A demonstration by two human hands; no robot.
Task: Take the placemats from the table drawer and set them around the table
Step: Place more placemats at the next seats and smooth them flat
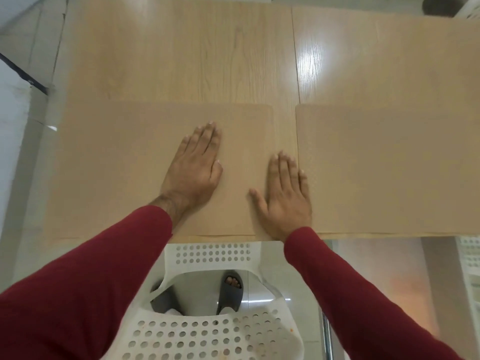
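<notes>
A tan placemat (117, 162) lies flat on the near left part of the light wooden table (181, 53). My left hand (193, 166) rests flat on it, fingers together and stretched out. My right hand (284, 197) lies flat over that placemat's right edge, in the gap beside a second tan placemat (389, 167) at the near right. A third tan placemat (405, 53) lies at the far right of the table. Neither hand grips anything. No drawer shows.
A white perforated plastic chair (207, 331) stands between me and the table's near edge. My foot in a grey slipper (231, 292) shows through it on the tiled floor. A white wall runs along the left. Another white chair edge (470, 268) sits at right.
</notes>
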